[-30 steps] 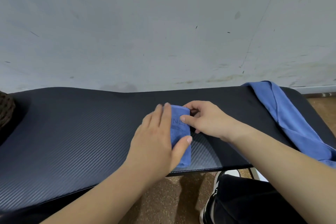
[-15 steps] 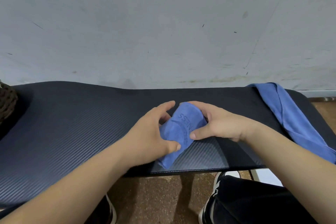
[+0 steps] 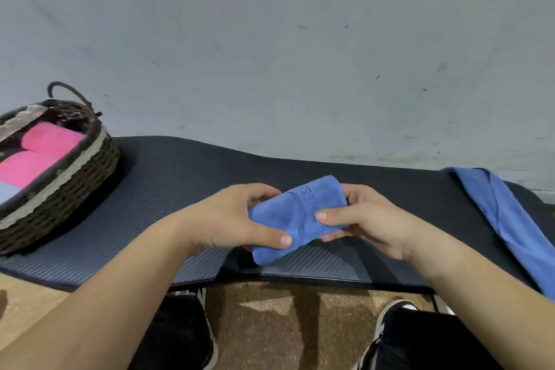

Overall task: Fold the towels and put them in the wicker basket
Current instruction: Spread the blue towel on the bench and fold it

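Both hands are on the folded blue towel, held just above the front part of the black mat. The left hand grips the towel's left end, thumb pressed on top near the lower corner, fingers curled round the far edge. The right hand pinches the right end, thumb flat on top by the embossed lettering, fingers tucked underneath. The towel sits between the two hands, tilted, its right end higher. Over on the left, well apart, the wicker basket stands on the mat with pink towels lying folded inside. At the right end of the mat, a second blue towel lies unfolded and drapes off the edge.
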`<state>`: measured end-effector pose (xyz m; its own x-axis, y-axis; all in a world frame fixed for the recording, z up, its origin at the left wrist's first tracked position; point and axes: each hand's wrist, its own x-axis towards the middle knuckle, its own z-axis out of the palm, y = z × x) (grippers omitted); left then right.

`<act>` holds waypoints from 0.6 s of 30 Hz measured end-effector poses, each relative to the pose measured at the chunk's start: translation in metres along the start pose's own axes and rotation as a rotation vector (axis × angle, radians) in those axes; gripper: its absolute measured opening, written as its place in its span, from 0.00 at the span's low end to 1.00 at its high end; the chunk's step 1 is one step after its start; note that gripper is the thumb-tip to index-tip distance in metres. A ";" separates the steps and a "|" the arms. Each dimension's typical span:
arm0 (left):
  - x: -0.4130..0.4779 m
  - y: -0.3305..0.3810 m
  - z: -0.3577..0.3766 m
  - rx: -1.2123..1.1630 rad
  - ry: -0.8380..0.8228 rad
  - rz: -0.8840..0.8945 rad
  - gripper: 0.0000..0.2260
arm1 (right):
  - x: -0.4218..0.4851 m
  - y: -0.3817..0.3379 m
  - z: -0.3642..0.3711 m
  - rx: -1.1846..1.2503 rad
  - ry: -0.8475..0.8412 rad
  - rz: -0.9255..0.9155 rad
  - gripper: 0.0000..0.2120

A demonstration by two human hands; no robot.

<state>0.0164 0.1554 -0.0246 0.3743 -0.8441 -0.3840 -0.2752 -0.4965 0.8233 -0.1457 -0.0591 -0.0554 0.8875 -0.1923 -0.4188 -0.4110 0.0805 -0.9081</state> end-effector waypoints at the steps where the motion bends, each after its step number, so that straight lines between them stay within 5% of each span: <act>1: -0.007 -0.005 -0.003 0.006 -0.018 -0.021 0.25 | 0.000 0.000 0.009 -0.004 0.029 0.022 0.23; 8: -0.050 -0.031 -0.044 -0.237 0.347 -0.034 0.28 | 0.008 -0.024 0.070 0.090 0.074 0.106 0.16; 14: -0.104 -0.062 -0.087 -0.474 0.607 -0.001 0.20 | 0.046 -0.055 0.159 0.061 0.012 0.102 0.14; 18: -0.132 -0.079 -0.135 -0.501 0.802 -0.013 0.20 | 0.076 -0.076 0.217 0.060 0.223 -0.011 0.13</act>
<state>0.1086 0.3336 0.0174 0.9231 -0.3560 -0.1457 0.0760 -0.2024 0.9763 -0.0020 0.1322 -0.0193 0.8209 -0.4047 -0.4029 -0.3825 0.1342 -0.9142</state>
